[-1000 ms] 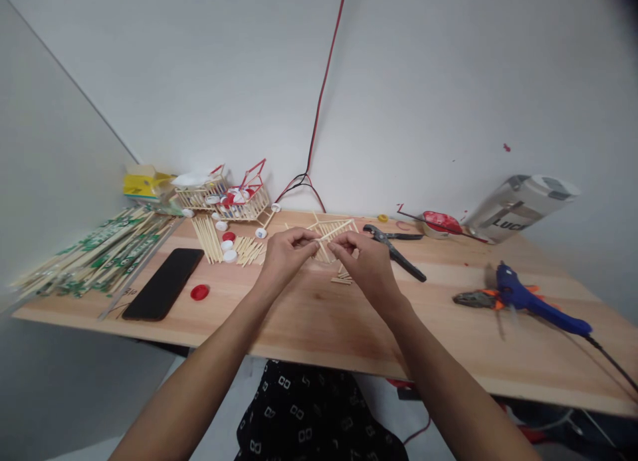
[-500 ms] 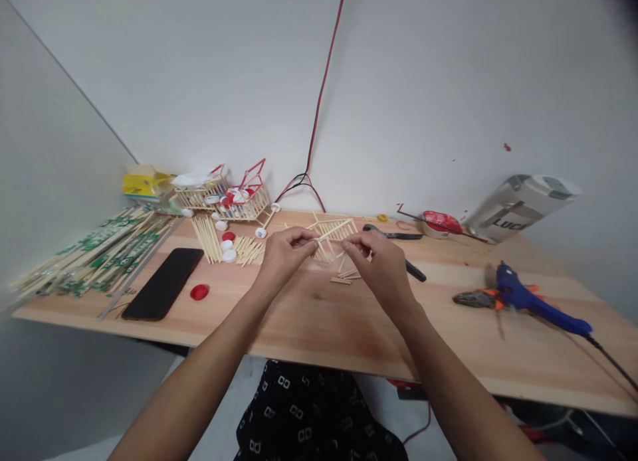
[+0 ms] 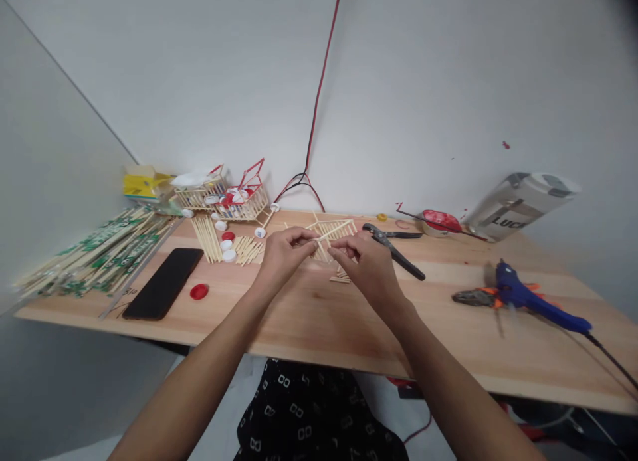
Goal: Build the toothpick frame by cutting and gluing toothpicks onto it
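Note:
Near the middle of the table, my left hand [image 3: 289, 254] pinches the near end of a small frame of thin wooden sticks [image 3: 337, 230]. Several parallel sticks cross the frame like slats. My right hand [image 3: 367, 262] is closed in a pinch at the frame's near side, close to the left fingertips; what lies between its fingers is too small to make out. Short cut sticks [image 3: 340, 279] lie below the right fingers. To the left of my left hand are a pile of short sticks [image 3: 248, 250] and a row of longer ones [image 3: 207, 238].
Stick-built carts [image 3: 244, 205] with bottle-cap wheels stand at the back left. A phone [image 3: 163, 283], a red cap [image 3: 199, 291] and packaged chopsticks [image 3: 100, 255] lie left. Black cutters [image 3: 399, 252], pliers [image 3: 473, 297], a blue glue gun [image 3: 538, 305] and a silver bag [image 3: 518, 208] are right.
My right hand has shifted left, bringing its fingertips closer to my left hand. More of the black cutters now shows. The left hand has stayed on the frame.

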Tool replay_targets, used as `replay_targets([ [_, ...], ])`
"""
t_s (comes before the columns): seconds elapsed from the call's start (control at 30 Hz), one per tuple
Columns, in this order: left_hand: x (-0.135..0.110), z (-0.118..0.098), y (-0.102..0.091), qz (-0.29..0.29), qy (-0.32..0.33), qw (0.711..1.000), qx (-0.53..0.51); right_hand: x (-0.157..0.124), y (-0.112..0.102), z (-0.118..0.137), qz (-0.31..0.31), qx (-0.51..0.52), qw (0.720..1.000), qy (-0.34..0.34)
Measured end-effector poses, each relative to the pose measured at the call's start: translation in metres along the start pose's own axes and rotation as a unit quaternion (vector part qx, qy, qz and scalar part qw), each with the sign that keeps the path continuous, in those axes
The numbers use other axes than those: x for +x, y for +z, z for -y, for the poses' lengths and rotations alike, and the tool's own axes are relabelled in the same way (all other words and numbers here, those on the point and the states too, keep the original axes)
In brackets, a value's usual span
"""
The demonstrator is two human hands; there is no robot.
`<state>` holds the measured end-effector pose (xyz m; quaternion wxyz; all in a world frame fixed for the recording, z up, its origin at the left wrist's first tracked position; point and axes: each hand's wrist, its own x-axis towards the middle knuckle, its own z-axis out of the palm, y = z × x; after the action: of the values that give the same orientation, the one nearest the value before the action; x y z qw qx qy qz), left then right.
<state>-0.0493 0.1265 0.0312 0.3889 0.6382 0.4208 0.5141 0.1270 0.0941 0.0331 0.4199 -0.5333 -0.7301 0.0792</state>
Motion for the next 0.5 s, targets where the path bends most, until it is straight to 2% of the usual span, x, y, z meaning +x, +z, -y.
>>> replay_targets([
  [0.5, -0.0005, -0.0028, -0.0008, 0.001, -0.006, 1.000, -0.008, 0.0032, 0.0015, 0.0025, 0.014, -0.023, 0.999, -0.021],
])
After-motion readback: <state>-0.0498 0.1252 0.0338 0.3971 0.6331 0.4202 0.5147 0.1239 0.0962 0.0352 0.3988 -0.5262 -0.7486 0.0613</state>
